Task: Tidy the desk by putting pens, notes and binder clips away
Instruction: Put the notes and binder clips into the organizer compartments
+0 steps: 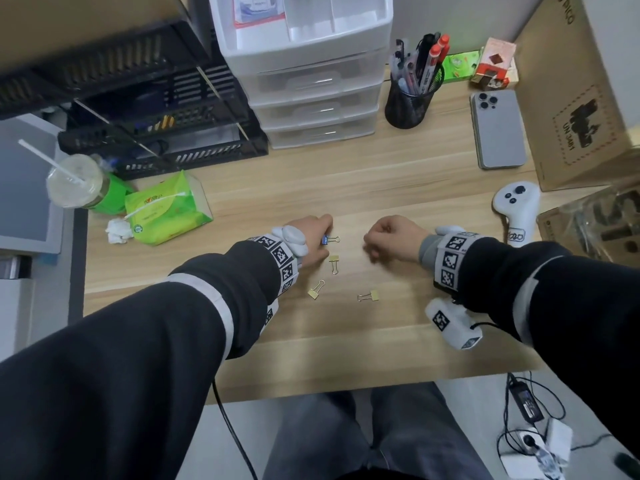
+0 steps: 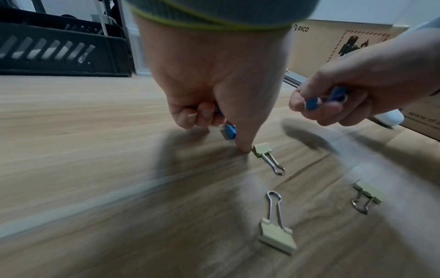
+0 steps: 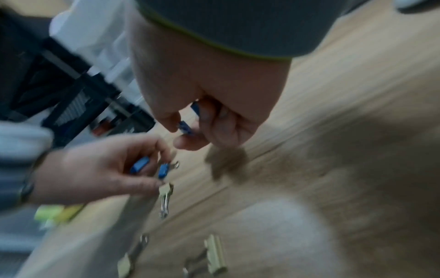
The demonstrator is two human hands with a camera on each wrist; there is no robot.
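Here, on a pale wooden desk (image 1: 398, 174), both bare hands worked among small binder clips. The left hand (image 1: 311, 240) had its fingers curled down over a blue metal binder clip (image 1: 325, 240) lying on the desk, pinching it between thumb and fingertips; the right wrist view showed what seemed to be a second blue clip tucked in the same hand, though the blur made this uncertain. The right hand (image 1: 394, 242) hovered just above the desk, well apart from the left, its fingers folded in around more blue binder clips (image 2: 326, 99).

Three pale yellow binder clips with silver wire handles lay loose on the desk near the person: one (image 1: 334, 264) just beside the left thumb, one (image 1: 316, 290) nearer the desk's front edge, and one (image 1: 369, 296) to the right of that.

Further back stood a black mesh pen cup (image 1: 408, 102) full of pens, beside a white plastic drawer unit (image 1: 311, 91).
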